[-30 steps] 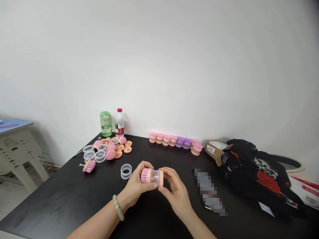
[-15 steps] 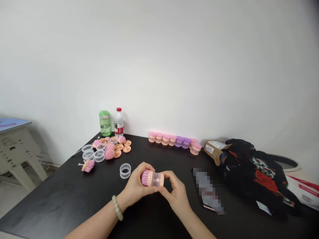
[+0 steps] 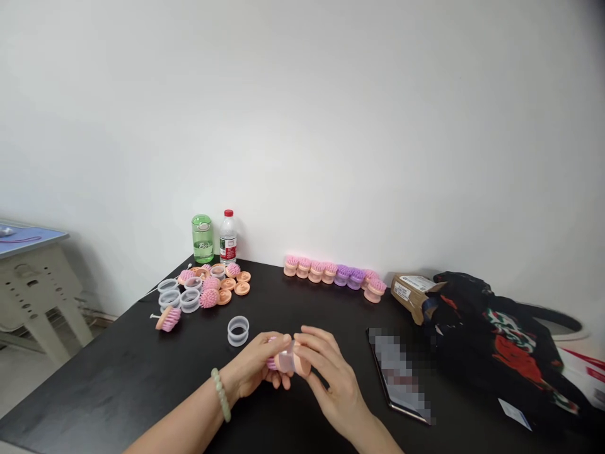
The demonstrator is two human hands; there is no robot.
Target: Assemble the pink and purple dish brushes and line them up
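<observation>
My left hand (image 3: 258,362), with a pale bead bracelet (image 3: 220,395) on its wrist, grips a scrub brush with pink bristles, a clear body and a peach end (image 3: 292,359). My right hand (image 3: 333,384) is curled over the brush's clear body and peach end. The fingers of both hands hide most of the brush, and only a little of the pink bristles shows. A clear plastic ring (image 3: 237,331) stands on the black table (image 3: 142,372) just left of my left hand.
Loose peach caps, pink brush heads and clear rings (image 3: 212,287) lie at the table's far left. A row of assembled brushes (image 3: 333,274) stands along the wall. Also present are bottles (image 3: 228,238), a cardboard parcel (image 3: 413,297), a black patterned bag (image 3: 496,343) and a blurred phone (image 3: 399,375).
The brush has turned in my hands, and its bristles are now mostly hidden. My right fingers have moved up over its body. The view has shifted slightly.
</observation>
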